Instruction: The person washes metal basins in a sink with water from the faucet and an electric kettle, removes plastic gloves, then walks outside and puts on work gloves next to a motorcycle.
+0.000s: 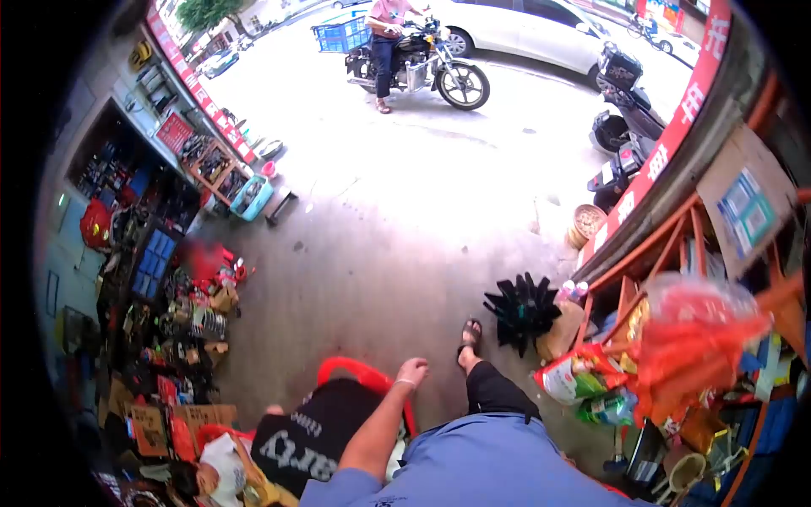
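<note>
My left hand (412, 372) hangs in front of my blue shirt, its fingers curled in and nothing visible in them. A light band circles the wrist. Just left of the hand is the rim of a red plastic chair (351, 365). Black cloth with white lettering (312, 431) covers much of that chair; whether someone wears it I cannot tell. My right hand is out of view. One sandalled foot (470, 334) of mine is forward on the concrete floor.
Tools and parts (198, 325) crowd the left wall, where a person in white (221, 473) sits low. Black fan-like pieces (524, 313) lie right of my foot. Orange shelving (676, 237) with bags lines the right. Outside, a person sits on a motorcycle (418, 68) near a white car (524, 34).
</note>
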`<state>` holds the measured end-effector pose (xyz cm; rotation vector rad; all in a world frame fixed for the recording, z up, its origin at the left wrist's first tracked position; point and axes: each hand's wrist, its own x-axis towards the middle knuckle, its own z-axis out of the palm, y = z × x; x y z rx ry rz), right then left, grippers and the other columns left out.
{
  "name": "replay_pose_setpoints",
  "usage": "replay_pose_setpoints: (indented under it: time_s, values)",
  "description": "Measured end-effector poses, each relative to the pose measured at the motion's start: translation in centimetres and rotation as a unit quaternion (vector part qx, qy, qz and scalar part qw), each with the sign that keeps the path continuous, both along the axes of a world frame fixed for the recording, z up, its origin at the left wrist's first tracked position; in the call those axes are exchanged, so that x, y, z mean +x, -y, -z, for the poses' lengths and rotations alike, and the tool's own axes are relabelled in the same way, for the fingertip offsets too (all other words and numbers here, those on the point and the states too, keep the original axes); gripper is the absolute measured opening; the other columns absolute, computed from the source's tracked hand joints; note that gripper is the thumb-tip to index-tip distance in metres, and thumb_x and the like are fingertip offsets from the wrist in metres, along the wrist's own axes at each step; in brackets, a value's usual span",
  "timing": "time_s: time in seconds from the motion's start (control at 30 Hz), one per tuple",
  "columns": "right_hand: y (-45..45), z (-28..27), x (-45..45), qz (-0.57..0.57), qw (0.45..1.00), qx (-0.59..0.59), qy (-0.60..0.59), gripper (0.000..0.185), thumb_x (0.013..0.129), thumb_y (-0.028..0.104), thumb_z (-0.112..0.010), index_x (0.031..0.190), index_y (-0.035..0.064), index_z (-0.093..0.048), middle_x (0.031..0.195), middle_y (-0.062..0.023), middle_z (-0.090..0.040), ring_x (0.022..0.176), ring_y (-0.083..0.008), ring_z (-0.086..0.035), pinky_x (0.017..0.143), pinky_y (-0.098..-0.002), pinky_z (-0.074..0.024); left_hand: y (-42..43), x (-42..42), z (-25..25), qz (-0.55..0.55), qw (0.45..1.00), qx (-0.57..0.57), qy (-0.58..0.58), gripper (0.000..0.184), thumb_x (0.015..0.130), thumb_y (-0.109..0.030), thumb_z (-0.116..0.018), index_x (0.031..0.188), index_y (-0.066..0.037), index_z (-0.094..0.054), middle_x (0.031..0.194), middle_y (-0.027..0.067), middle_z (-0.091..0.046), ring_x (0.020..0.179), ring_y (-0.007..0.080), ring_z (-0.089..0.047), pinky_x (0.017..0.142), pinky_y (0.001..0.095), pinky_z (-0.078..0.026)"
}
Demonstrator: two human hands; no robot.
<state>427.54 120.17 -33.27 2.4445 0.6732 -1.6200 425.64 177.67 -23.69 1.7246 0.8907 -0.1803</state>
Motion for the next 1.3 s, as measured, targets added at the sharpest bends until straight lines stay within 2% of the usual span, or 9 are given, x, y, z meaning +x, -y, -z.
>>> replay_pose_setpoints:
  time_s: [0.2, 0.27, 0.37, 0.57, 0.67, 0.83, 0.93, 1.17, 1.3]
  values:
    - [-21.7, 0.9, 28.1, 0.14, 0.987, 0.04, 0.07, 0.029, 0.078, 0.023, -0.047, 0.09, 0.006, -0.067, 0.095, -0.0171, -0.063, 0.09, -0.0316, -0.06, 0.077, -0.0384, -0.0486, -12.3, 5.3, 2.1, -0.158, 0.966, -0.135, -0.156, 0.018, 0.08, -0.007, -0.049, 0.088, 0.0, -0.063, 0.071, 0.0098, -0.061, 0.057, 0.0181, -0.056, 0.049, 0.0313, -0.045]
    - [-31.2, -3.2, 40.5, -0.197, 0.901, 0.265, 0.281, 0.012, 0.066, 0.015, -0.056, 0.063, 0.0072, -0.064, 0.067, -0.014, -0.062, 0.061, -0.0304, -0.062, 0.053, -0.042, -0.0483, -15.5, 7.7, 1.1, -0.153, 0.959, -0.159, -0.177, 0.019, 0.081, -0.005, -0.047, 0.091, 0.001, -0.063, 0.071, 0.0085, -0.061, 0.055, 0.0161, -0.055, 0.047, 0.0293, -0.043]
    - [-47.5, -10.4, 56.5, 0.24, 0.899, 0.245, 0.273, 0.026, 0.078, 0.024, -0.052, 0.089, 0.0032, -0.061, 0.068, -0.0141, -0.06, 0.063, -0.0278, -0.06, 0.056, -0.038, -0.047, -20.2, 13.3, 1.2, -0.221, 0.947, -0.163, -0.166, 0.025, 0.08, -0.004, -0.044, 0.1, -0.002, -0.06, 0.07, 0.0069, -0.061, 0.053, 0.0139, -0.054, 0.045, 0.0292, -0.042]
    - [-67.4, -20.9, 75.4, 0.311, 0.837, 0.426, 0.146, 0.029, 0.079, 0.028, -0.049, 0.08, 0.0024, -0.062, 0.075, -0.0173, -0.061, 0.073, -0.0283, -0.06, 0.068, -0.0412, -0.0459, -30.6, 29.6, 6.3, -0.028, 0.973, -0.027, -0.228, 0.027, 0.077, -0.01, -0.048, 0.097, -0.007, -0.066, 0.082, 0.0091, -0.066, 0.062, 0.0184, -0.06, 0.057, 0.0312, -0.049]
    - [-69.6, -15.3, 80.4, 0.259, 0.878, 0.375, 0.147, 0.029, 0.08, 0.029, -0.049, 0.083, 0.0013, -0.059, 0.065, -0.0139, -0.057, 0.059, -0.0202, -0.057, 0.054, -0.0362, -0.0471, -38.3, 40.8, 8.2, -0.027, 0.981, 0.053, -0.186, 0.025, 0.075, -0.014, -0.051, 0.092, -0.009, -0.068, 0.086, 0.01, -0.067, 0.07, 0.02, -0.064, 0.066, 0.0317, -0.05]
    - [-59.9, -4.1, 82.0, 0.133, 0.98, 0.092, 0.116, 0.036, 0.077, 0.033, -0.052, 0.094, 0.0039, -0.064, 0.096, -0.0198, -0.061, 0.094, -0.035, -0.058, 0.083, -0.041, -0.0459, -51.2, 63.4, 9.6, 0.193, 0.958, 0.142, -0.158, 0.019, 0.076, -0.02, -0.053, 0.08, -0.007, -0.066, 0.083, 0.011, -0.065, 0.077, 0.0245, -0.063, 0.068, 0.0357, -0.05]
    - [-56.7, -11.5, 82.6, -0.09, 0.969, 0.082, 0.214, 0.016, 0.064, 0.017, -0.068, 0.079, 0.0112, -0.067, 0.087, -0.0133, -0.064, 0.087, -0.0292, -0.062, 0.075, -0.0378, -0.0491, -55.4, 77.3, 5.9, 0.094, 0.992, 0.033, -0.077, 0.022, 0.078, -0.016, -0.052, 0.091, -0.003, -0.064, 0.085, 0.0135, -0.065, 0.078, 0.0238, -0.064, 0.069, 0.0339, -0.05]
    - [-56.5, -11.5, 90.0, 0.001, 0.997, -0.075, 0.024, 0.029, 0.072, 0.028, -0.063, 0.098, 0.0143, -0.065, 0.102, -0.0091, -0.063, 0.095, -0.024, -0.061, 0.075, -0.0381, -0.0501, -57.1, 103.8, 0.6, 0.049, 0.999, 0.003, -0.023, 0.029, 0.081, -0.008, -0.046, 0.105, 0.003, -0.06, 0.091, 0.0173, -0.065, 0.08, 0.0217, -0.064, 0.072, 0.0301, -0.051]
    - [-55.5, 3.5, 100.3, 0.066, 0.995, 0.003, 0.079, 0.023, 0.072, 0.025, -0.06, 0.092, 0.0136, -0.067, 0.098, -0.0097, -0.064, 0.093, -0.0255, -0.062, 0.077, -0.0383, -0.0498, -57.1, 111.3, 9.3, 0.158, 0.979, 0.068, -0.112, 0.027, 0.081, -0.007, -0.046, 0.105, -0.003, -0.06, 0.081, 0.0081, -0.064, 0.069, 0.0152, -0.061, 0.052, 0.0277, -0.046]
